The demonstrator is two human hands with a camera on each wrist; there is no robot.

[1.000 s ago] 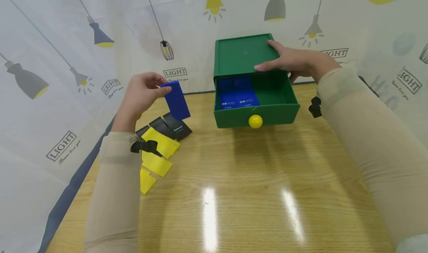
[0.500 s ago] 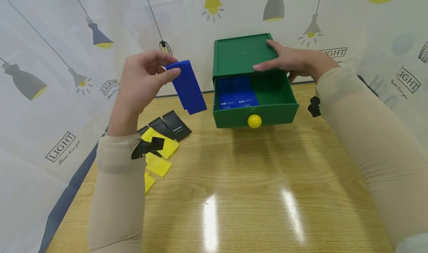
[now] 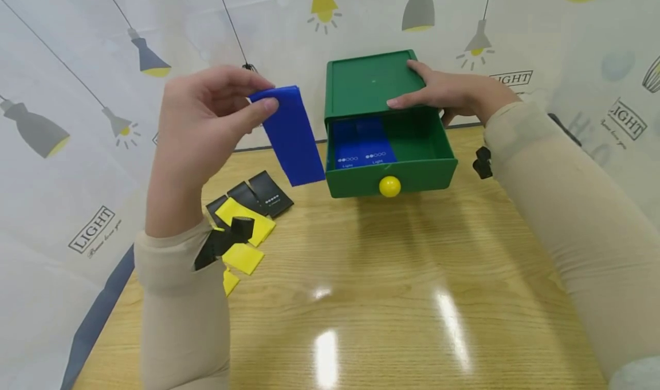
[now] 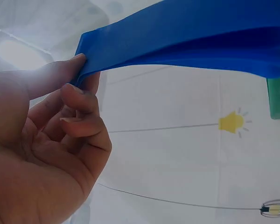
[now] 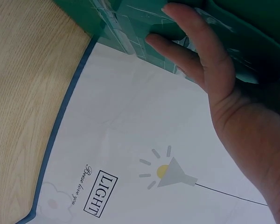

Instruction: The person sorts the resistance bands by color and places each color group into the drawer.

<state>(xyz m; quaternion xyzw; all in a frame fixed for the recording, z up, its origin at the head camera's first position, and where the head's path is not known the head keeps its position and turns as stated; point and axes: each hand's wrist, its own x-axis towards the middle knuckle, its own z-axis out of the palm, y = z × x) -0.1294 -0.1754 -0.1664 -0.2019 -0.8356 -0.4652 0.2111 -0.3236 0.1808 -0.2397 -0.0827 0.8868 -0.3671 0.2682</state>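
My left hand (image 3: 193, 121) pinches a folded blue resistance band (image 3: 296, 144) by its upper end between thumb and fingers. The band hangs down, its lower end beside the left edge of the green drawer box (image 3: 371, 83); its loop gapes in the left wrist view. Over the box's right side spreads my right hand (image 3: 446, 95), thumb and a finger resting on the top. Its other fingers (image 5: 177, 58) lie along the side wall, fairly straight. The drawer (image 3: 353, 185) is pulled out, with two blue bands marked "Light" (image 3: 380, 141) lying flat in its left part.
Several black bands (image 3: 273, 194) and yellow bands (image 3: 243, 258) lie on the wooden table (image 3: 392, 298) at the left, partly behind my left wrist. A yellow knob (image 3: 389, 186) sticks out from the drawer front. A lamp-print cloth (image 3: 289, 29) stands behind the box.
My left hand has risen and come rightward with the blue band, from above the black bands to beside the box. My right hand stays on the box.
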